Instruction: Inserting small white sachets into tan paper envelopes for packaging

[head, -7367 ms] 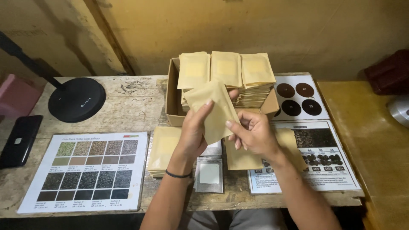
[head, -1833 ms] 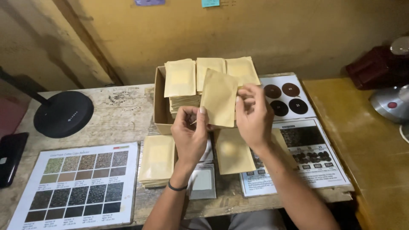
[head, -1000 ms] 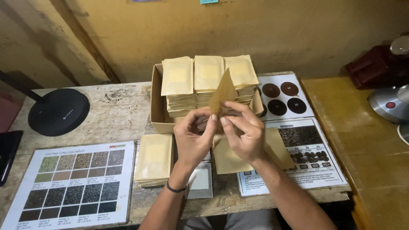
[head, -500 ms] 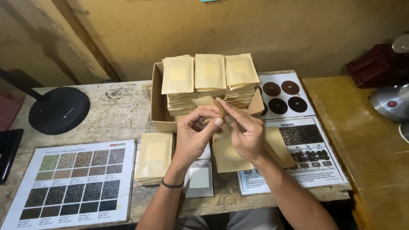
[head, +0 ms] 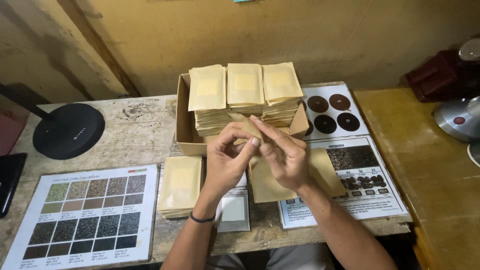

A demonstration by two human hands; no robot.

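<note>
Three stacks of paper pouches (head: 244, 85) stand side by side in the cardboard box (head: 184, 131). Left of the box rests a round lamp base (head: 68, 131); right of it lies a card of discs (head: 332, 110). Before the box, a pouch pile (head: 180, 184) lies at left and a bean chart (head: 365, 187) at right. A swatch chart (head: 85, 215) lies left of that pile.
</note>
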